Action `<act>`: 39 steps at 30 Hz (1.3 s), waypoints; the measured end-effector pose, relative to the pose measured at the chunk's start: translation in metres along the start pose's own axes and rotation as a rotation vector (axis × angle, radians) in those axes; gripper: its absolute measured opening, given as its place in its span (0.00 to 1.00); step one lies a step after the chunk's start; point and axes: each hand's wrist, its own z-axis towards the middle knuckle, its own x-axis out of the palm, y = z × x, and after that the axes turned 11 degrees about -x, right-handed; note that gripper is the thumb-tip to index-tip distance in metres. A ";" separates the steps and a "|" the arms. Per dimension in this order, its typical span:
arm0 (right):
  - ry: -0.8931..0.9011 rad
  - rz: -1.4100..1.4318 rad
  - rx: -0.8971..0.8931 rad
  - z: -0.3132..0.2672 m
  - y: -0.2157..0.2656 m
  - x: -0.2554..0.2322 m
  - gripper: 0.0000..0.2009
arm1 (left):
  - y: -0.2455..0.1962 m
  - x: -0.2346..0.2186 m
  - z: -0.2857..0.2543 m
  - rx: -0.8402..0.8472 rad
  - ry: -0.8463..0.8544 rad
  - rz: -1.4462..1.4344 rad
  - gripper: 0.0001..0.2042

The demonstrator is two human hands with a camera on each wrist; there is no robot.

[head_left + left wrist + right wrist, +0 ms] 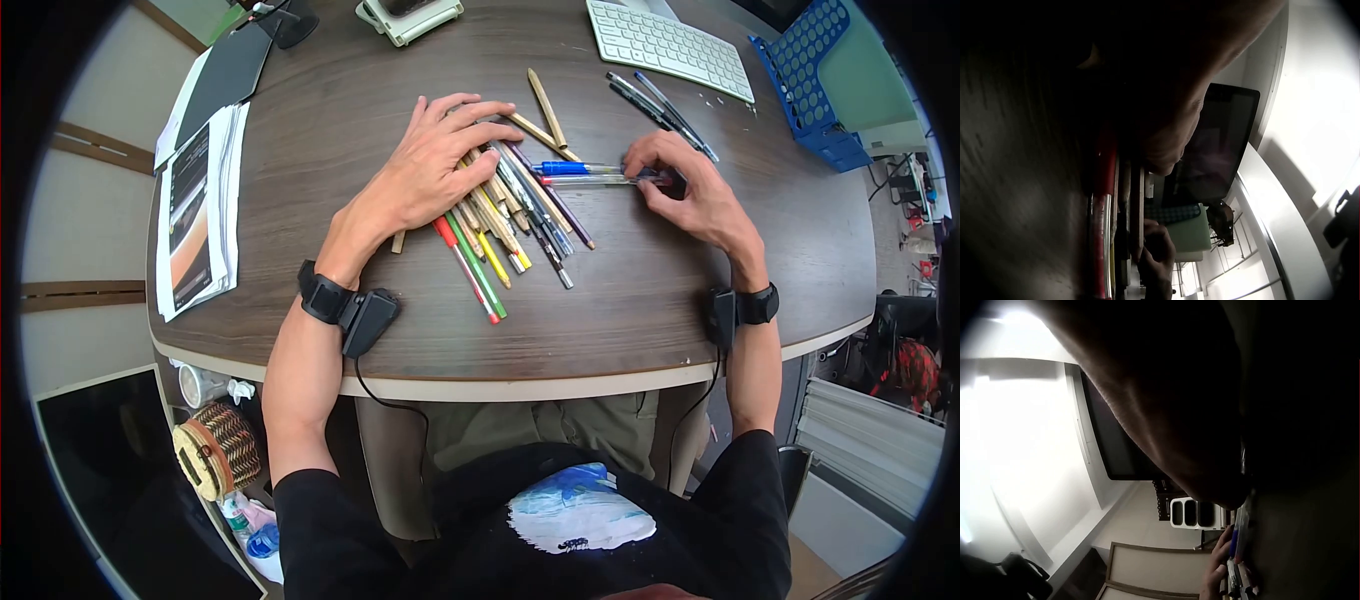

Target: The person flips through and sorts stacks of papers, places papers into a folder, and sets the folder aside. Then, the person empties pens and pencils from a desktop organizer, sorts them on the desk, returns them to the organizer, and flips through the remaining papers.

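In the head view my left hand (436, 165) lies spread over a heap of pencils and pens (522, 205), its fingers extended and its palm covering part of the heap. A red pen (467, 272) and a green pen (479, 265) stick out below that palm. My right hand (692, 190) pinches the ends of a blue-capped pen (562, 168) and a red-capped clear pen (585, 181) between thumb and fingers. Their capped ends point left, at the heap's right edge. Two wooden pencils (546, 108) lie above the heap. The right wrist view is dark around the right fingertips.
Several black and blue pens (662, 108) lie beyond the right hand, below a white keyboard (672, 48). A blue basket (812, 85) stands at the far right. Papers (228, 185) lie at the left, and a white device (408, 18) sits at the back.
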 end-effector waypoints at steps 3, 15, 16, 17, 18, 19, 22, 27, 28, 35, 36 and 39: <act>-0.022 -0.060 0.054 -0.004 -0.004 -0.006 0.09 | -0.001 -0.003 -0.001 0.017 0.000 -0.018 0.21; -0.199 -0.358 0.081 -0.005 -0.017 -0.013 0.07 | 0.001 -0.001 -0.001 0.017 -0.039 -0.043 0.18; -0.188 -0.406 0.067 -0.006 -0.017 -0.012 0.07 | 0.001 0.000 -0.002 0.018 -0.035 -0.046 0.18; -0.186 -0.408 0.068 -0.007 -0.018 -0.010 0.07 | 0.000 -0.001 -0.002 0.002 -0.035 -0.062 0.17; -0.235 -0.463 0.042 -0.007 -0.018 -0.008 0.08 | 0.000 -0.001 -0.002 -0.014 -0.039 -0.077 0.15; -0.285 -0.518 0.012 -0.005 -0.018 -0.007 0.09 | -0.001 -0.001 -0.002 -0.015 -0.044 -0.078 0.15; -0.267 -0.317 0.029 0.002 -0.003 0.003 0.12 | -0.001 -0.001 -0.002 -0.031 -0.058 -0.080 0.13; -0.161 -0.102 0.014 0.026 0.026 0.036 0.23 | 0.002 0.003 -0.001 0.002 -0.088 -0.071 0.12; -0.169 -0.124 0.008 0.032 0.029 0.039 0.24 | 0.003 0.003 -0.001 0.000 -0.091 -0.075 0.12; -0.130 -0.200 -0.107 0.066 0.020 0.044 0.19 | 0.005 0.004 -0.002 0.013 -0.101 -0.057 0.11; -0.118 -0.211 -0.072 0.066 0.020 0.044 0.17 | 0.006 0.004 -0.001 0.031 -0.109 -0.056 0.11; -0.116 -0.232 -0.044 0.062 0.021 0.043 0.12 | 0.006 0.005 -0.002 0.028 -0.135 -0.072 0.11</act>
